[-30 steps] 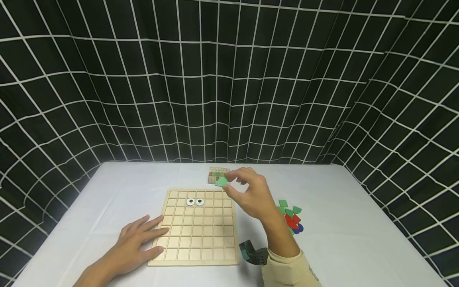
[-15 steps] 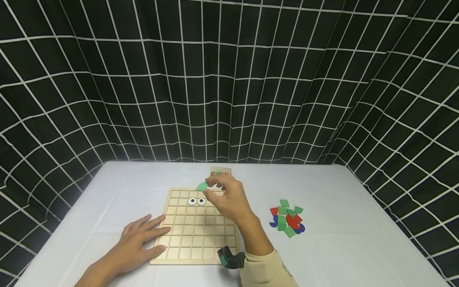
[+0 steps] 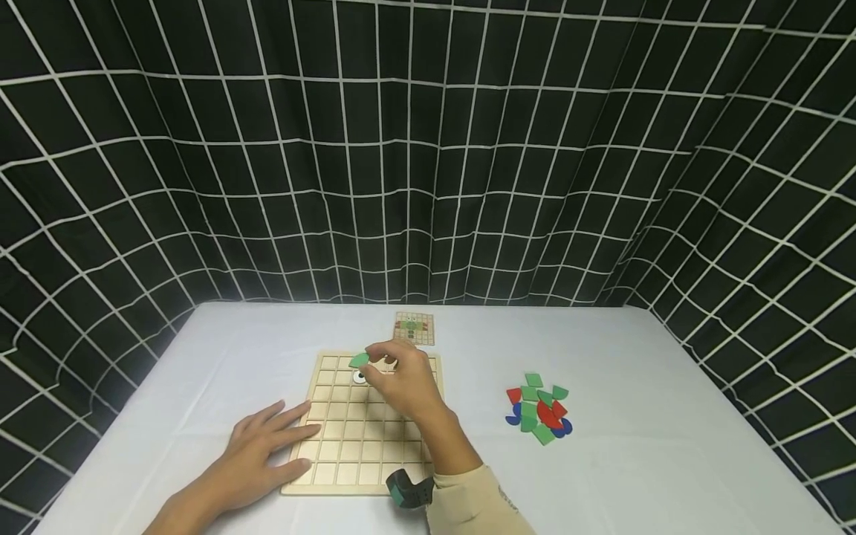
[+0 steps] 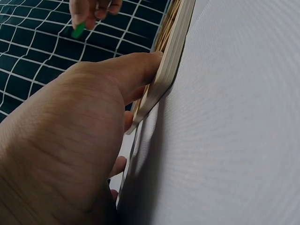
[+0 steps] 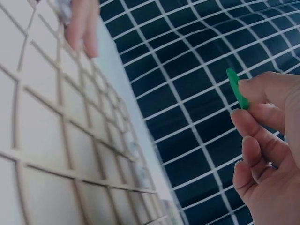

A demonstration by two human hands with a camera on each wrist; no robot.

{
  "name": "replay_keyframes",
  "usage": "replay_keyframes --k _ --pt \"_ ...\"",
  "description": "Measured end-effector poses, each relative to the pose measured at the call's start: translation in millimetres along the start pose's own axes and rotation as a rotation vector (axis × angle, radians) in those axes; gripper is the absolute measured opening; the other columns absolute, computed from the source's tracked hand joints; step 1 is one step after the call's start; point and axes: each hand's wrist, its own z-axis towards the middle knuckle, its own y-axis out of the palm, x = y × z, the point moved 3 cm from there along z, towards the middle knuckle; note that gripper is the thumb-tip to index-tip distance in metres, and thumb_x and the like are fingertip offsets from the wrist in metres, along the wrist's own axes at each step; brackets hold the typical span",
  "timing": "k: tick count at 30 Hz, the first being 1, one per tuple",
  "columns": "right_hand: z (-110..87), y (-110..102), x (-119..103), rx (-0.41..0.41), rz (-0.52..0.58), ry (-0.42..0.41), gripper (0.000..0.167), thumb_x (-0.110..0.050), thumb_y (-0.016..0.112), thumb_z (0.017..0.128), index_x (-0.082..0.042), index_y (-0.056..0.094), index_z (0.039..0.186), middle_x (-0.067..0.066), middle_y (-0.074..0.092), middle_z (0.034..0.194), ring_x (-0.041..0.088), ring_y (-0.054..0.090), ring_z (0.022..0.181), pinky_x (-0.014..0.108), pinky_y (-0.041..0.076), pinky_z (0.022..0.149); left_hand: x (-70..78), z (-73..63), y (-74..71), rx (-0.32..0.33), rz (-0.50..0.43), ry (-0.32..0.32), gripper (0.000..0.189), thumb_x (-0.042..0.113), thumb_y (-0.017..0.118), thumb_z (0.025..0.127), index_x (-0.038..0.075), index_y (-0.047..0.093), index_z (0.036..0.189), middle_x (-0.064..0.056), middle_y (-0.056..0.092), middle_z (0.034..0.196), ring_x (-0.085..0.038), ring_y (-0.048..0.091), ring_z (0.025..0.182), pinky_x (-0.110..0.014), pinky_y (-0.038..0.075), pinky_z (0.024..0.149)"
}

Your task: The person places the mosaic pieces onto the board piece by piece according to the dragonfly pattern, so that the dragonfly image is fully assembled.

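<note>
Flat green curved-edged tile (image 3: 359, 360) hangs above pale wooden grid board (image 3: 351, 449)
Right hand (image 3: 405, 382), nearer, pinches its right end; left hand (image 3: 253, 452), fingers spread, touches board's left rim.

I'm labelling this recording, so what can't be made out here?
Head view: some squares of the board, hidden by the right grip and forearm.
Head view: fine details of the picture card, too small.
Right wrist view: the left grip, blurred and cut off by the top edge.
</note>
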Motion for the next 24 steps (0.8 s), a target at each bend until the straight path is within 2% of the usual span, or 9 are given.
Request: replay_keyframes --k 5,11,14,21,24 --pt "-2.1 12 12 -0.049 -0.005 0.064 0.022 -0.019 0.070 0.081 -0.012 0.070 0.101 -0.003 0.069 0.091 0.019 0.060 0.089 0.022 0.047 0.073 0.8 -0.4 0.0 -0.003 0.001 0.004 0.041 0.054 0.062 0.081 0.042 0.059 0.120 0.006 0.044 0.144 -0.036 0.031 0.134 -0.059 0.017 0.102" --pt "-7.5 28 27 -0.152 -0.017 0.180 0.022 -0.023 0.069 0.082 -0.016 0.068 0.103 -0.007 0.066 0.095 0.012 0.060 0.091 0.022 0.050 0.075 3.0 -0.7 -2.0 -0.002 -0.006 0.012 0.041 0.052 0.062 0.082 0.040 0.059 0.121 0.006 0.044 0.144 -0.036 0.031 0.134 -0.059 0.017 0.101" --pt "-10.0 33 31 -0.175 -0.037 0.215 0.022 -0.023 0.069 0.082 -0.015 0.068 0.102 -0.007 0.065 0.094 0.010 0.060 0.091 0.024 0.052 0.079 3.2 -0.4 -2.1 -0.002 -0.006 0.014 0.041 0.052 0.063 0.082 0.040 0.060 0.121 0.006 0.044 0.144 -0.036 0.032 0.134 -0.059 0.017 0.101" --pt "-11.4 40 36 -0.181 -0.068 0.222 0.024 -0.021 0.069 0.082 -0.012 0.068 0.104 -0.005 0.069 0.095 0.008 0.063 0.091 0.023 0.053 0.081 4.1 -1.0 -2.9 -0.014 -0.013 0.002 0.041 0.052 0.062 0.082 0.039 0.060 0.121 0.005 0.043 0.145 -0.037 0.031 0.134 -0.059 0.017 0.102" --pt "-10.8 43 38 -0.182 -0.090 0.205 0.024 -0.020 0.069 0.082 -0.011 0.069 0.104 -0.006 0.068 0.091 0.006 0.060 0.087 0.021 0.052 0.077 4.5 -1.0 -3.8 -0.013 -0.016 -0.001 0.041 0.052 0.062 0.082 0.038 0.060 0.120 0.005 0.044 0.144 -0.037 0.031 0.134 -0.059 0.017 0.102"
